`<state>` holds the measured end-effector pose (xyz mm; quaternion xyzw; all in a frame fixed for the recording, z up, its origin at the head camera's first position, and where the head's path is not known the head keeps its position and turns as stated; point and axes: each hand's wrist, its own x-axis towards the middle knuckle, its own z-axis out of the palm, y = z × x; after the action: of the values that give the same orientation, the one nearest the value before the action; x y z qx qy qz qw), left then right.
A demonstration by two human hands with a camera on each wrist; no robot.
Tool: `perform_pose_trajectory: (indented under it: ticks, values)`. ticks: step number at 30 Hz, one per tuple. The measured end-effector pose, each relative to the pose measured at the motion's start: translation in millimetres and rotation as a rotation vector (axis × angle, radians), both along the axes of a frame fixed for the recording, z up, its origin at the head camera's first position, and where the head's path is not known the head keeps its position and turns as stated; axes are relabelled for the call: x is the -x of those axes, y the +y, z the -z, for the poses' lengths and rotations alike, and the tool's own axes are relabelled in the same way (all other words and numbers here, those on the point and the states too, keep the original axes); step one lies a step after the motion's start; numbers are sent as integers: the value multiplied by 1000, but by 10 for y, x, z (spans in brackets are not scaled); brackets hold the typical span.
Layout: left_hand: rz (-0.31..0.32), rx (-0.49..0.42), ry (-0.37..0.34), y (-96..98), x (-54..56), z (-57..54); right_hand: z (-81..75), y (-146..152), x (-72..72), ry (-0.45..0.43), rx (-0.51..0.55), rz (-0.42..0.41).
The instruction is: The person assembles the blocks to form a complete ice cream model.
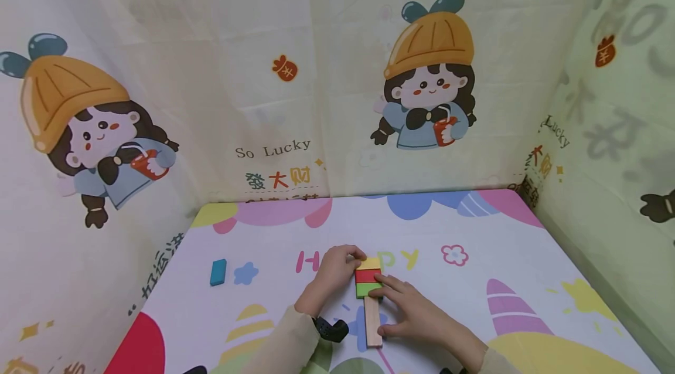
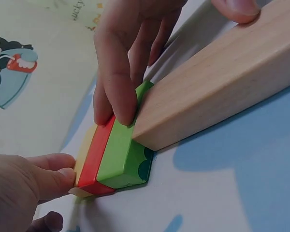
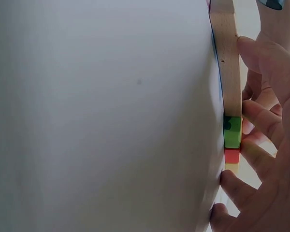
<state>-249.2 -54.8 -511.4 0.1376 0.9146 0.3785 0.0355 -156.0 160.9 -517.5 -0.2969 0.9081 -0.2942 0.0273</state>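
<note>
Yellow, red and green blocks lie side by side in a row on the table. A long plain wooden block meets the green one end-on, forming one line toward the person. At the yellow block's left end, the left hand pinches with thumb and forefinger. The right hand lies along the right side with its fingers spread. Its thumb touches the long wooden block's side, and its fingertips rest at the red and green blocks. Dark scalloped marks show on the green block's end.
A blue block lies apart at the left of the table. The printed tablecloth shows coloured shapes and letters. Cloth hangings with cartoon figures enclose the table at the back and both sides. A black wrist strap sits on the left wrist.
</note>
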Motion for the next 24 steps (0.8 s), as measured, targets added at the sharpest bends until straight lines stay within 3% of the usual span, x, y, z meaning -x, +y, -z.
perform_pose_trajectory:
  ticks: [7,13,18,24]
  values:
    - [2,17,12,-17,-13,25,-4,-2,8,-6,-2,-7]
    - [1,-47,30,-130,-41,86,-11,-8,7,-12,-6,-1]
    - [-47,-14,123,-330,-55,117,-12,-17,6,-14,-4,-1]
    - [-83,140,286,-674,-66,115,-3,-13,7,-13,-1,1]
